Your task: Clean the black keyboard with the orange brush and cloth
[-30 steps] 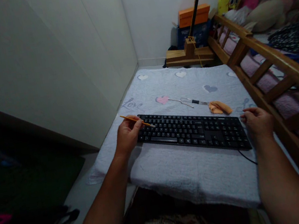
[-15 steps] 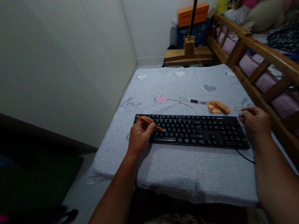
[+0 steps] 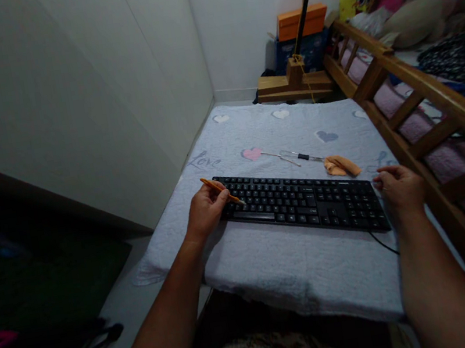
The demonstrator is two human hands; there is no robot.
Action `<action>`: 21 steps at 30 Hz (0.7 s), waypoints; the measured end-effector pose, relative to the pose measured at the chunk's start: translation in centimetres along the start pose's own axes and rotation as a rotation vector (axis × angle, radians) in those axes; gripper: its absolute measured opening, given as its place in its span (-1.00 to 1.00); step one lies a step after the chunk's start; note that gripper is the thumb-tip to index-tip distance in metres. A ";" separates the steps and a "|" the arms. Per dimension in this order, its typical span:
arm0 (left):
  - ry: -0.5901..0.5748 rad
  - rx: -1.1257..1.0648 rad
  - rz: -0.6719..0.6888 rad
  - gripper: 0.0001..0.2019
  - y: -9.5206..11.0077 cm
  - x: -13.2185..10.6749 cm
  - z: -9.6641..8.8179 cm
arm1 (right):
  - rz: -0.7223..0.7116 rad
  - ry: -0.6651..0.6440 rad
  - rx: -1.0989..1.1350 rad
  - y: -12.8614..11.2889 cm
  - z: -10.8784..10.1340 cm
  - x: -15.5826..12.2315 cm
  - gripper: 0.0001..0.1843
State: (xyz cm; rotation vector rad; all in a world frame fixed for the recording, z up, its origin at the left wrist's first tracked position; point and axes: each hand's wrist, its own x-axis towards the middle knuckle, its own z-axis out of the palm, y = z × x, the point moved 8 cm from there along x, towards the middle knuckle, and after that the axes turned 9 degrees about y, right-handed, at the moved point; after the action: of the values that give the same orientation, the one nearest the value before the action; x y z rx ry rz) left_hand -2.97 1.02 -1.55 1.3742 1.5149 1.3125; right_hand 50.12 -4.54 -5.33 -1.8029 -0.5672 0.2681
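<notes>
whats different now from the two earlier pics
The left hand moved right along the keyboard with the orange stick, then came back left. Nothing was visibly taken or let go. The right hand stays by the keyboard's right end; the keyboard and orange cloth lie as before.

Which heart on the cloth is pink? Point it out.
The pink heart is the one just beyond the keyboard, left of the grey heart; the other hearts in view look whitish.

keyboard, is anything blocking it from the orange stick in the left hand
Nothing visible: the left hand holds the orange stick, its tip at the keys of the keyboard; the orange cloth lies beyond, clear.
</notes>
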 end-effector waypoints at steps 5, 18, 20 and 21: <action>0.038 0.028 -0.029 -0.68 -0.3 0.5 -1.3 | 0.006 0.014 0.019 -0.1 0.1 0.0 -0.72; 0.032 0.047 -0.076 -0.63 -1.4 1.8 -3.7 | -0.029 0.001 0.006 1.3 0.1 1.1 -0.71; 0.023 0.051 -0.086 -0.62 -1.4 1.9 -4.0 | -0.032 -0.003 0.012 1.2 0.1 1.0 -0.72; 0.022 0.050 -0.085 -0.62 -1.4 1.9 -4.1 | -0.033 -0.002 0.012 1.1 0.1 0.9 -0.73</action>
State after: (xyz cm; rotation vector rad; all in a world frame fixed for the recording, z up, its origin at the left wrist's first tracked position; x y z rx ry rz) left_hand -7.60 2.08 -1.65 1.3155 1.6128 1.2488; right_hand 51.06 -4.22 -6.30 -1.7808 -0.5951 0.2507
